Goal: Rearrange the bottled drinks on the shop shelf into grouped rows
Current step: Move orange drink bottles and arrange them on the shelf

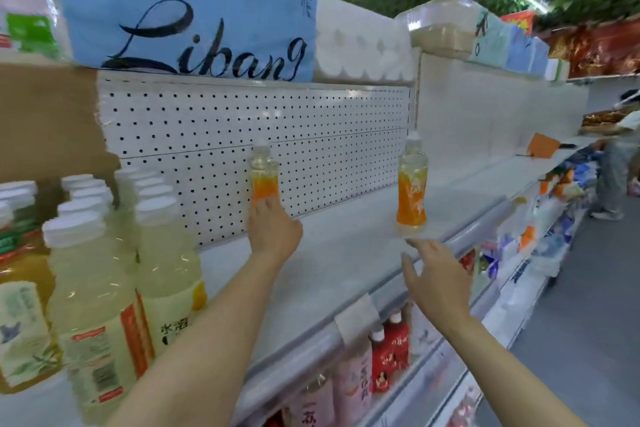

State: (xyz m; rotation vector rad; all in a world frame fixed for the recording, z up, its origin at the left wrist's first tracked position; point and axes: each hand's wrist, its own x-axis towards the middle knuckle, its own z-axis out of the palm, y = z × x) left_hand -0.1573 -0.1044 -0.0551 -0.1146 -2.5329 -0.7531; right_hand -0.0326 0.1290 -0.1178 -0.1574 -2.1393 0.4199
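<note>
Head view: two orange-label bottles on the grey shop shelf, both upright. First orange bottle stands near the back edge, just in front of the perforated back panel. Held low on the label by the left hand, fingers wrapped round the lower body. Second orange bottle stands well apart to the right, near the front edge, untouched. Right hand hovers just below and in front of it, fingers spread wide and relaxed, holding nothing.

Handling, judged from appearance: slim plastic bottles, waisted above the label, clear at neck and base, capped. Likely light and fairly stiff; tall and narrow, so prone to tipping when slid along the shelf. Film label probably slick. Best taken round the labelled body or at the waist just above it, not by the cap. Lift rather than push.

Step in hand, as a judgement: bringing the two matching bottles together into one row; grouping looks barely begun for this kind.

Outward: pale yellow drink bottles with white caps packed in rows at the left end of the same shelf. Amber tea bottles further left. Red and pink bottles on the shelf below. Blue tissue pack and toilet roll packs on the top shelf. Another person at the far right of the aisle.
</note>
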